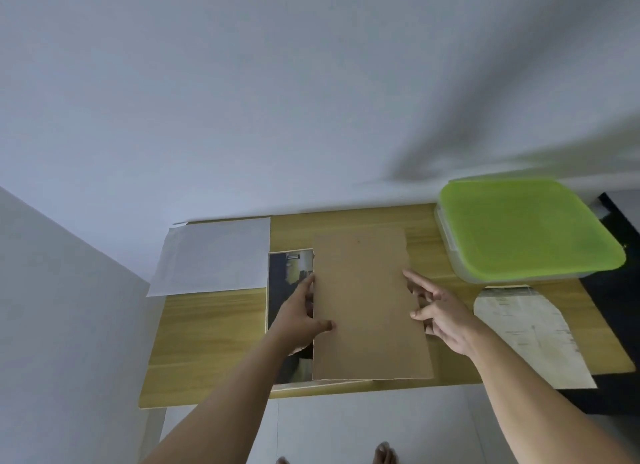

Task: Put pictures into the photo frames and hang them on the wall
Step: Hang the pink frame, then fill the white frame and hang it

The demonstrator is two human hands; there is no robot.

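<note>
While both hands grip the brown board by its long sides, the step in hand looks like the framing one: the board, probably a frame's backing, lies over the right part of the picture, which rests flat on the counter with its dark left strip showing. Whether a frame sits under them cannot be told. The left hand reaches in from the near left, thumb laid on the board's top face and fingers along its left edge over the picture. The right hand comes from the near right, thumb tip on the board, forefinger stretched along the right edge and the other fingers curled at or under it. Next, the board likely has to slide left and square up with the picture, edges matched, before anything is pressed home or hung. A white sheet lies far left, a green-lidded box far right, a printed sheet near right.
</note>
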